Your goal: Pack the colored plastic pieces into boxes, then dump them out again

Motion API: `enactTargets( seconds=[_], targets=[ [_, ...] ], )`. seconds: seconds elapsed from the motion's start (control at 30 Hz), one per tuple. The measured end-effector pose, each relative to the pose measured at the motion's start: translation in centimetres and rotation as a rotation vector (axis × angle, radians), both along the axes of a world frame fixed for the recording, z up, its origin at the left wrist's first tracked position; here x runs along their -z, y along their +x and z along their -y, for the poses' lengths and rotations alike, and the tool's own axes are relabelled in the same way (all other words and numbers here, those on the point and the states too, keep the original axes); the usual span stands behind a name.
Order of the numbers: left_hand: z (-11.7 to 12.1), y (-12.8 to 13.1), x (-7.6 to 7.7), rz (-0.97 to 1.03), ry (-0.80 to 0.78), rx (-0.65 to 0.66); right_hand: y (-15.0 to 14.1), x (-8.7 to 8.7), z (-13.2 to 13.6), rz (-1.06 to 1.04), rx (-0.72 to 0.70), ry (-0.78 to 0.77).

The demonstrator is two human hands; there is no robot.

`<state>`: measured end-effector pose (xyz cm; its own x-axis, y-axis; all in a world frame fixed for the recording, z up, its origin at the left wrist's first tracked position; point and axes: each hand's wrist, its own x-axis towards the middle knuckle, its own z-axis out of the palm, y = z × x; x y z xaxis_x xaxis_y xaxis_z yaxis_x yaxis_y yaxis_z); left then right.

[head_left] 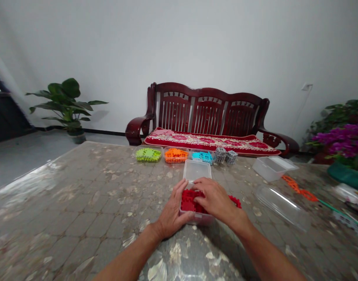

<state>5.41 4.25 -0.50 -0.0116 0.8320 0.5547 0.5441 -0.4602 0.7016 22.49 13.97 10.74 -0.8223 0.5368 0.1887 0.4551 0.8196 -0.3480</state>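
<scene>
A clear plastic box (201, 220) with its lid (197, 170) flipped open at the back stands in front of me. Red interlocking plastic pieces (188, 203) fill it. My left hand (173, 212) grips the box's left side, thumb along the front and fingers at the rear corner. Over the box, my right hand (214, 198) has its bent fingers down on the red pieces; the palm hides what lies under it. More red pieces (235, 201) show just beyond the right hand, partly covered by it.
Behind stand tubs of green pieces (148, 155), orange pieces (176, 155) and blue pieces (202, 156), beside grey gear-like blocks (225, 155). To the right are an empty box (268, 168), a clear lid (282, 207), an orange linked strip (298, 189) and a flower pot (347, 175).
</scene>
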Motion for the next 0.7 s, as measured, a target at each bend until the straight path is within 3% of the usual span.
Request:
enactTargets(
  seconds=[0.1,0.2,0.3,0.37,0.5,0.7],
  targets=[
    [0.0,0.0,-0.2,0.002,-0.005,0.002,1.3,-0.1,-0.7,-0.106,0.051,-0.018],
    [0.2,0.1,-0.5,0.005,-0.03,0.004,4.4,0.4,-3.0,-0.177,0.215,-0.066],
    [0.3,0.0,-0.7,0.012,-0.045,0.001,8.7,2.1,-6.0,-0.073,0.438,-0.149],
    [0.3,0.0,-0.7,0.016,-0.042,-0.001,11.2,3.5,-7.4,0.048,0.502,-0.229],
    [0.2,-0.1,-0.6,0.021,-0.035,-0.005,13.6,5.4,-7.6,0.154,0.491,-0.213],
    [0.3,-0.1,-0.6,0.016,-0.043,0.005,12.8,5.0,-5.6,0.194,0.471,-0.153]
  ],
)
